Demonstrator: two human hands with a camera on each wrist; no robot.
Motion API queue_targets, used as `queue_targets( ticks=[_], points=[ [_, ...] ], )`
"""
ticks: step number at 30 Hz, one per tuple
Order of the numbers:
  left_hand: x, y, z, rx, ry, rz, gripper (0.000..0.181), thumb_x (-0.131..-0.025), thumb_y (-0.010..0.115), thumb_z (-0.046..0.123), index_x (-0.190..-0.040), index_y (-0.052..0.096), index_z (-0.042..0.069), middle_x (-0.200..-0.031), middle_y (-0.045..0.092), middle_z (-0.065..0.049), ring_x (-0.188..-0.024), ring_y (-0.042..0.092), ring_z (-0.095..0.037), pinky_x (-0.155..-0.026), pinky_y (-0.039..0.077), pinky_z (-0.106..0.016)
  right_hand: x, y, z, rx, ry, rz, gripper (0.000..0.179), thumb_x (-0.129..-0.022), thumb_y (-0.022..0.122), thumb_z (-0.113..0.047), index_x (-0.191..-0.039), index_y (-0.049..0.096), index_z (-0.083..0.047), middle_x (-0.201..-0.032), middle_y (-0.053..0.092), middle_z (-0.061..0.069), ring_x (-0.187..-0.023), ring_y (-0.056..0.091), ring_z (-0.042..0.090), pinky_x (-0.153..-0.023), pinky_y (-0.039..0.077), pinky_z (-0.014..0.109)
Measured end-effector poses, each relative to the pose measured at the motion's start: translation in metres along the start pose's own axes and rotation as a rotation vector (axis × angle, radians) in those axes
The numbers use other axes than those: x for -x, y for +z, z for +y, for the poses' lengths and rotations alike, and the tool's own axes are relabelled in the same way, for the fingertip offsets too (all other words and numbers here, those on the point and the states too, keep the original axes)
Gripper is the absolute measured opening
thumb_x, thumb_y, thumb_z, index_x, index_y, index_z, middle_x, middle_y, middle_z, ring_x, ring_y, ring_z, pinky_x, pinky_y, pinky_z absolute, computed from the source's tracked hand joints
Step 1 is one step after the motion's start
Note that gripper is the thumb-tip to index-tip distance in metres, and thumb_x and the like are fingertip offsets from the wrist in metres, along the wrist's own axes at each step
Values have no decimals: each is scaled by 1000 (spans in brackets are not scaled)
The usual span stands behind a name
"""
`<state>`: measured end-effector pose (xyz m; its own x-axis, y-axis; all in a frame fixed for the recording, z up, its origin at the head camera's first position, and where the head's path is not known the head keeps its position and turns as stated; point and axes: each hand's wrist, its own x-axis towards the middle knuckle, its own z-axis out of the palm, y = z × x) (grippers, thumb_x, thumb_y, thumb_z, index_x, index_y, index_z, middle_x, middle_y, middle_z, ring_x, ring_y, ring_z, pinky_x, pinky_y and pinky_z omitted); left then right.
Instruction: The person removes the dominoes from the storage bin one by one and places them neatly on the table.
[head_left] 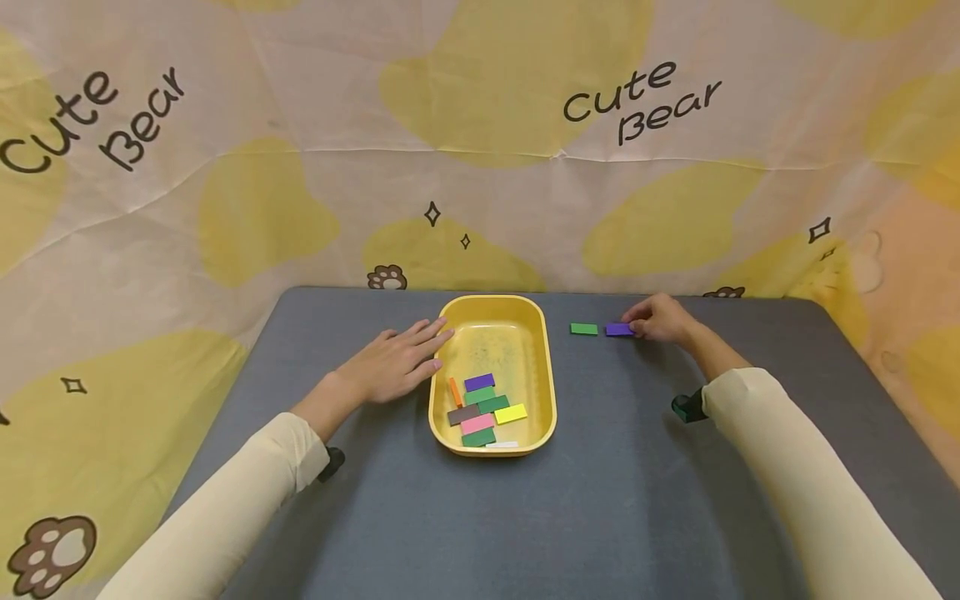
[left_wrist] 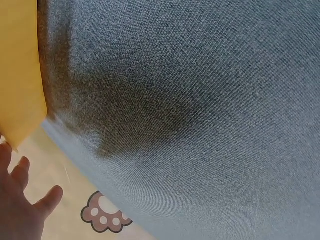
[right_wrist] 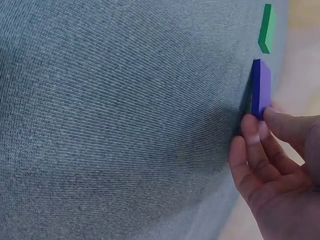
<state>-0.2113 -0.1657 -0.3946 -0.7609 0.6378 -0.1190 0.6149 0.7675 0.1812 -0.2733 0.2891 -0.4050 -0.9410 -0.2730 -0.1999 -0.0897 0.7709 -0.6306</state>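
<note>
While my right hand (head_left: 660, 319) is pinching the flat purple block (head_left: 618, 330), my left hand (head_left: 393, 361) spread wide, I'm risking overpushing and jolting the flat green block (head_left: 583, 329).

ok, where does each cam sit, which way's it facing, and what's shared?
Head: on the head, looking forward and down at the yellow tray and table; left hand, right hand and sleeves show.
Left wrist: on that wrist, looking across the table past the tray; left hand partly shows lower left.
Right wrist: on that wrist, looking across the table; right hand shows lower right, pinching a purple block near a green block.
Head and right wrist share both blocks.
</note>
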Motion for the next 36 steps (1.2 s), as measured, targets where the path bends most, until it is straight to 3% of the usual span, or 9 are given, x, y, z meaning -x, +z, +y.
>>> queue_targets(
  ticks=[10,36],
  points=[
    [-1,2,-1,8,5,8,59,-107,39,43,-160,25,19,-165,17,-2,-150,21,-31,-111,27,-63,-2,4,3,17,2,10,20,-94,59,6,-108,68,14,-86,69,17,-79,61,22,-64,49,24],
    [-2,5,-4,3,0,13,59,-107,38,43,-160,23,20,-166,17,-2,-150,20,-31,-111,26,-64,-2,4,-3,61,32,-7,23,-94,60,2,-114,65,12,-100,68,20,-88,58,28,-73,48,34]
  ],
)
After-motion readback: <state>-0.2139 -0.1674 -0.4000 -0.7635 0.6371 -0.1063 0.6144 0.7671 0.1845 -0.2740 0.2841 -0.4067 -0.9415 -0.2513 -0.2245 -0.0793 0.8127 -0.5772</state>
